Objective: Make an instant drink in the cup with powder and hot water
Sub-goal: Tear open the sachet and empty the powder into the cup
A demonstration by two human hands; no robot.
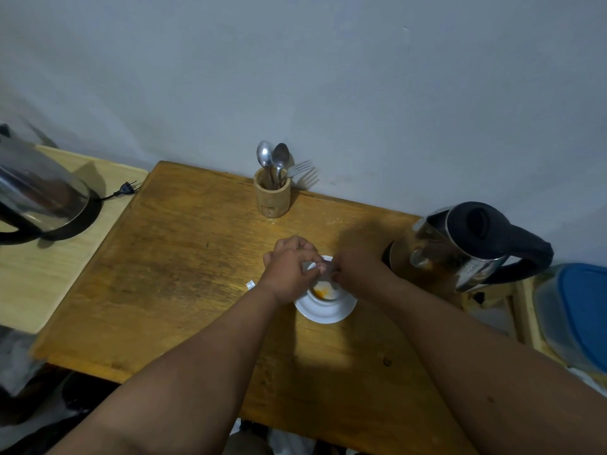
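A white cup (pixel 323 292) stands on a white saucer (pixel 323 311) near the middle of the wooden table (pixel 184 257). Orange powder lies in the cup's bottom. My left hand (pixel 289 270) and my right hand (pixel 354 269) meet just above the cup, both pinching a small silvery sachet (pixel 323 268) between their fingertips. Most of the sachet is hidden by my fingers. A steel kettle with a black lid and handle (pixel 473 244) stands to the right of the cup.
A wooden holder (pixel 272 197) with two spoons and a fork stands by the wall. A second kettle (pixel 39 195) sits on a pale side table at left, its plug (pixel 126 189) lying loose. A small white scrap (pixel 250 285) lies left of the saucer. A blue-lidded container (pixel 578 316) is at far right.
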